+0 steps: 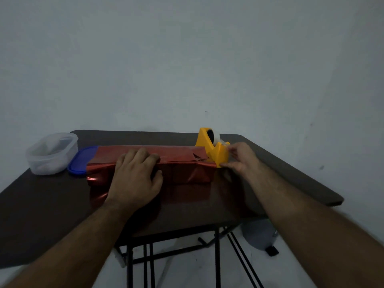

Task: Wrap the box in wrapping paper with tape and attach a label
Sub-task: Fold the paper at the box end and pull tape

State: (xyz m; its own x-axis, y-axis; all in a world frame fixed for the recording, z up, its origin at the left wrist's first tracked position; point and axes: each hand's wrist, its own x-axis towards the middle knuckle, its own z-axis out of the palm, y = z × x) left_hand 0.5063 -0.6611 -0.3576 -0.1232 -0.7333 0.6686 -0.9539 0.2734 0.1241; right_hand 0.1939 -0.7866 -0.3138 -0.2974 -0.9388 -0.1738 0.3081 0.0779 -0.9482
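A long box wrapped in shiny red paper (182, 163) lies across the middle of the dark table (41, 204). My left hand (135, 177) presses flat on top of it, fingers spread over the paper fold. At the box's right end stands a yellow tape dispenser (214, 148) with a roll of clear tape. My right hand (241, 156) is at the dispenser's front cutter, thumb and fingers pinched there; whether tape is between them is too faint to tell. Loose red paper hangs down the box's front onto the table. No label is in view.
A clear plastic tub (52, 152) stands at the table's back left, with its blue lid (80, 161) lying beside it, partly under the paper. A bare wall is right behind the table. Folding table legs and a grey round object (259, 233) are below on the right.
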